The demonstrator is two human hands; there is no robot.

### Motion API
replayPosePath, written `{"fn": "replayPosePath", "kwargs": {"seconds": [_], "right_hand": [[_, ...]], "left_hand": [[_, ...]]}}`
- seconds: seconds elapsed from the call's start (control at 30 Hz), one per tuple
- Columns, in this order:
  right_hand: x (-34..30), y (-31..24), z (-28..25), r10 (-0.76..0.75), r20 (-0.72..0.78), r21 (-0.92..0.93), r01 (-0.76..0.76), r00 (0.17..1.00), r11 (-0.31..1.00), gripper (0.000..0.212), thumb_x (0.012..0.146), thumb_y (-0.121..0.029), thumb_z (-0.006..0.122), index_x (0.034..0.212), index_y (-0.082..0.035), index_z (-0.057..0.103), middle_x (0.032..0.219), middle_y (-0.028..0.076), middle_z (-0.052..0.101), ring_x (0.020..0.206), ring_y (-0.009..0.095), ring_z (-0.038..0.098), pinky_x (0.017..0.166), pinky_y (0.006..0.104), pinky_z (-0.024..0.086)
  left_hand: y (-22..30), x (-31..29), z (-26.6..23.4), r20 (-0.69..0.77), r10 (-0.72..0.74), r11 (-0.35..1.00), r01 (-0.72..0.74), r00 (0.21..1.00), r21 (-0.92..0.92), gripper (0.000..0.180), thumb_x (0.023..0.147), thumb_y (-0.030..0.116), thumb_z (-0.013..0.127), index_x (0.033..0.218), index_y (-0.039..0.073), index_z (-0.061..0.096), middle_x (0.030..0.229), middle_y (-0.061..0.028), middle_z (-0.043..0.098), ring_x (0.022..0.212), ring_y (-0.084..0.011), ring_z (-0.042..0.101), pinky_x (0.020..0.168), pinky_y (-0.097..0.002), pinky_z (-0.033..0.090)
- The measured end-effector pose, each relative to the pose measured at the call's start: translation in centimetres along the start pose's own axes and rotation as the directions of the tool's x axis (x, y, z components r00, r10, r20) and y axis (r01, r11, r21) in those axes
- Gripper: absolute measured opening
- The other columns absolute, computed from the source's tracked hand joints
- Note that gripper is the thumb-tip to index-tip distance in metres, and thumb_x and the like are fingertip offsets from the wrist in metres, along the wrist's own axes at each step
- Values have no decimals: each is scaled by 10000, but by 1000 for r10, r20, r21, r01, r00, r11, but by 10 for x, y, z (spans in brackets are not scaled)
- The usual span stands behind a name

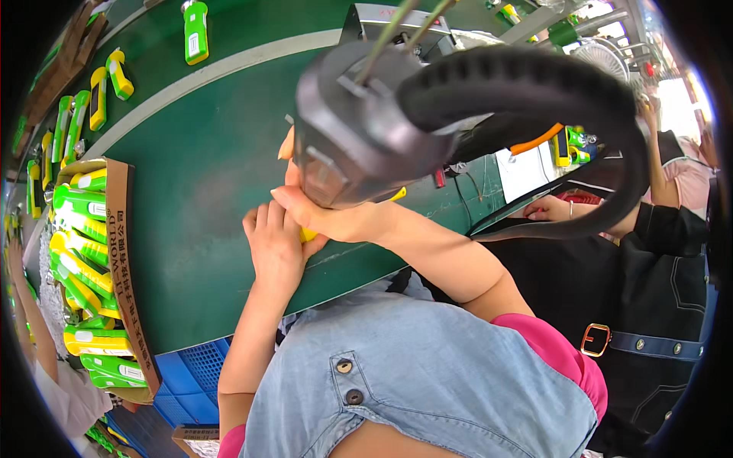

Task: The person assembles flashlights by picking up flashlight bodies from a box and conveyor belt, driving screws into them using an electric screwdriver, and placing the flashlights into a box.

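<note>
a yellow piece (pixel 308 233) sits near the middle of the frame, low over the counter (pixel 198 175), and only a sliver of it shows between two bare hands. the left hand (pixel 275 243) has its fingers drawn together and curled, clamped on the piece, thumb just below it. the right hand (pixel 336 220) lies across from the right, its thumb by the left knuckles; most of its fingers are hidden, so whether they grip cannot be told. beyond that wrist pokes a yellow tip (pixel 398 194), perhaps part of the same piece.

the piece looks like smooth moulded plastic: probably light, stiff, a little slippery, and best held around its middle.

in front of the hands, upper centre, looms a blurred dark grey device (pixel 343 126), rounded and glossy, with a thick ribbed black hose (pixel 527 72) arching to the right.

the counter is matte dark green. at left stands a brown cardboard carton (pixel 126 267) heaped with green-and-yellow handhelds (pixel 80 202), long and rounded. more lie loose at upper left. blue plastic crates (pixel 205 366), latticed, show at lower left; a co-worker's hand (pixel 548 208) rests at right.
</note>
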State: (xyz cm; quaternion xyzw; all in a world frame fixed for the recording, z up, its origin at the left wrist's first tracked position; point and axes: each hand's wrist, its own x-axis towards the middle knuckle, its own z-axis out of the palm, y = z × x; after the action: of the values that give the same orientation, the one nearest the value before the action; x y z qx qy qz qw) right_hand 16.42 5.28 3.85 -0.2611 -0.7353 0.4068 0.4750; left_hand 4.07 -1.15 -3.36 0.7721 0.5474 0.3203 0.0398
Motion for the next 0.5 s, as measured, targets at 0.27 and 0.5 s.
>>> {"fn": "replayPosePath", "kwargs": {"seconds": [0.27, 0.5], "right_hand": [[-4, -17, -7, 50, -272, 274, 28, 961, 961, 570, 729, 70, 601, 1229, 44, 330, 682, 25, 537, 537, 76, 506, 495, 192, 415], [10, -48, -104, -305, -537, -179, 248, 787, 952, 487, 782, -30, 555, 1188, 115, 330, 659, 75, 521, 531, 134, 521, 524, 260, 454]], "left_hand": [[3, -3, -1, 65, -116, 993, 115, 991, 25, 524, 561, 276, 751, 998, 53, 568, 894, -65, 523, 839, -243, 492, 782, -379, 349], [4, -2, -4, 45, -105, 994, 105, 993, 10, 499, 585, 272, 744, 996, 52, 564, 885, -82, 527, 850, -252, 500, 799, -386, 348]]}}
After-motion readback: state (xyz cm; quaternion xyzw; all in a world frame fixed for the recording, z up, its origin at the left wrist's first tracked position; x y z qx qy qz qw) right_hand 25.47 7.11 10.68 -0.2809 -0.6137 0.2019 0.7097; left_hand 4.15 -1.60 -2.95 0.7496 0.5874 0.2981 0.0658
